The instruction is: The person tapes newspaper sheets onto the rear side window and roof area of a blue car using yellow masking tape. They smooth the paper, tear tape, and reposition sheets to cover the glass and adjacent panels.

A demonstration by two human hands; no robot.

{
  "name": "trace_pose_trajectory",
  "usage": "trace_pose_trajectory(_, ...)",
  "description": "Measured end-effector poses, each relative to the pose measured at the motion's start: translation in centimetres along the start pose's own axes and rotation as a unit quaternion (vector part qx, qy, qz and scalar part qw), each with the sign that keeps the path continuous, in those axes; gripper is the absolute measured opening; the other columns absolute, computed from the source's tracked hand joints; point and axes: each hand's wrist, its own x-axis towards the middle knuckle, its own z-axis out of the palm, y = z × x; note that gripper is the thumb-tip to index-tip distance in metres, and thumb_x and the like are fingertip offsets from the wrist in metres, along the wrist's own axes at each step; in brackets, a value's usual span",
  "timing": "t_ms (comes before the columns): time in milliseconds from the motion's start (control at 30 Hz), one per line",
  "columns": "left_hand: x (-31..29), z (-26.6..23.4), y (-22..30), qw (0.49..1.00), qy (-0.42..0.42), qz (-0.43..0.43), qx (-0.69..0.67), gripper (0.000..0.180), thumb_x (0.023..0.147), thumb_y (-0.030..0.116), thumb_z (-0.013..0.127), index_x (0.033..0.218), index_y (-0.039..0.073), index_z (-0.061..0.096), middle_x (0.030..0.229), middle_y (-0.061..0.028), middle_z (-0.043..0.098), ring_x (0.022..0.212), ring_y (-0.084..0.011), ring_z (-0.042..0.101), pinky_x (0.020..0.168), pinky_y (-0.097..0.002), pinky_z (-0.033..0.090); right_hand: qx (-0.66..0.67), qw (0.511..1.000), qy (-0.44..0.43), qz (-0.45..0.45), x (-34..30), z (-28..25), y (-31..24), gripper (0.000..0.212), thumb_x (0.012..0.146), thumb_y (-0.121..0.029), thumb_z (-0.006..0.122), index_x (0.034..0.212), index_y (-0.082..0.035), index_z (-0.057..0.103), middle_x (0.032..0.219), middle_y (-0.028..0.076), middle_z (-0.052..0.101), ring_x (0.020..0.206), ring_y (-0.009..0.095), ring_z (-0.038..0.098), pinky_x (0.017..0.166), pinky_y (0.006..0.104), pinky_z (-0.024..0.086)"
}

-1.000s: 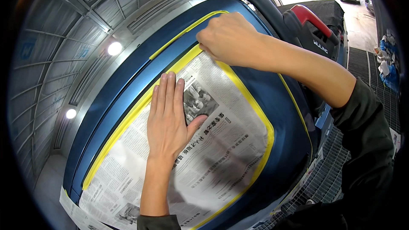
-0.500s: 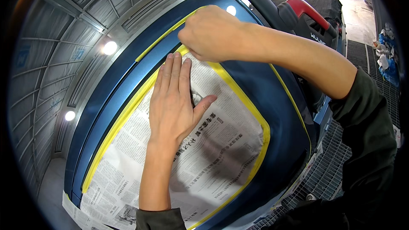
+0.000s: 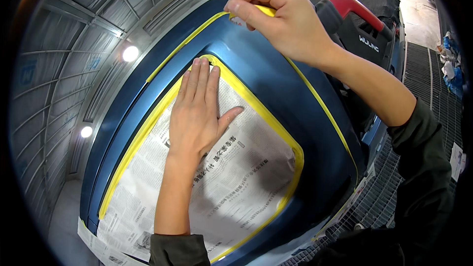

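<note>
A: Reading the head view as a clock face, where are the hands?

B: The left hand (image 3: pixel 194 113) lies flat toward ten o'clock, fingers straight, gripping nothing, its palm on the newspaper (image 3: pixel 246 167) and its fingertips at the upper corner of the yellow tape border (image 3: pixel 299 160), toward eleven. The right hand (image 3: pixel 295 27) is at one o'clock, curled around a roll of yellow tape (image 3: pixel 266 10).

A: And the newspaper itself?

B: It spreads from the centre down to seven o'clock, edged by that border and framed by the blue body panel (image 3: pixel 322 148).

A: What makes for good work here?

B: Probably an even left palm, so the paper neither lifts nor wrinkles, with firm fingertip pressure at the corner, where the tape looks crumpled. The right hand would best guide the roll close to the panel.

A: Does the roll join the upper tape strip (image 3: pixel 185 43) at eleven o'clock?

B: The strip's end meets it in view, but whether they are attached cannot be told. If so, a light, steady pull should avoid stretching.
</note>
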Motion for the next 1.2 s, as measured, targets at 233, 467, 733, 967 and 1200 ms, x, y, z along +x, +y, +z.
trace_pose_trajectory(233,-5.8,-3.3,-3.0,0.994,-0.088,-0.029,0.049,0.091,0.085,0.067,0.047,0.146,0.0,0.035,0.154,-0.0161,0.033,0.145,-0.0312,0.025,0.12,-0.0441,0.021,0.039,0.997,-0.048,0.051,-1.4,0.5,-0.8,0.022,0.091,-0.021,0.063,0.094,0.0,0.07,0.081,0.01,0.07,0.071,0.018,0.066,0.068,0.0267,0.05)
trace_pose_trajectory(467,-14.0,-5.3,-5.1,0.984,-0.11,-0.082,0.111,0.073,0.092,0.056,0.049,0.14,0.002,0.045,0.149,-0.0147,0.043,0.141,-0.0312,0.035,0.117,-0.0434,0.026,0.033,0.991,-0.109,0.068,-2.1,-0.9,-0.6,0.022,0.093,-0.022,0.062,0.096,-0.002,0.07,0.076,0.006,0.067,0.069,0.013,0.063,0.065,0.0257,0.048)
trace_pose_trajectory(733,-12.1,-5.2,-5.9,0.944,0.19,-0.266,-0.051,0.014,0.08,0.008,0.078,0.088,0.002,0.069,0.079,-0.0075,0.065,0.066,-0.0145,0.059,0.062,-0.0257,0.049,0.091,0.981,-0.149,0.081,-3.6,-1.5,-2.2,0.02,0.094,-0.018,0.062,0.094,0.0,0.069,0.074,0.003,0.065,0.067,0.009,0.058,0.063,0.022,0.045)
trace_pose_trajectory(967,-8.0,-4.7,-6.3,0.97,0.148,-0.195,-0.01,0.014,0.079,0.01,0.078,0.082,0.002,0.067,0.073,-0.007,0.062,0.056,-0.0165,0.059,0.055,-0.0262,0.048,0.111,0.979,-0.168,0.027,-5.2,-0.8,-3.2,0.016,0.095,-0.014,0.062,0.093,0.001,0.068,0.074,0.006,0.065,0.065,0.011,0.06,0.059,0.0222,0.045)
trace_pose_trajectory(1200,-12.3,-6.0,-8.0,0.965,0.139,-0.222,-0.027,0.013,0.08,0.009,0.078,0.084,0.001,0.068,0.072,-0.0069,0.062,0.056,-0.0143,0.058,0.054,-0.0256,0.048,0.169,0.967,-0.169,0.091,-6.5,-0.5,-3.3,0.016,0.096,-0.013,0.062,0.097,0.001,0.069,0.072,0.007,0.064,0.062,0.009,0.059,0.055,0.0219,0.043)
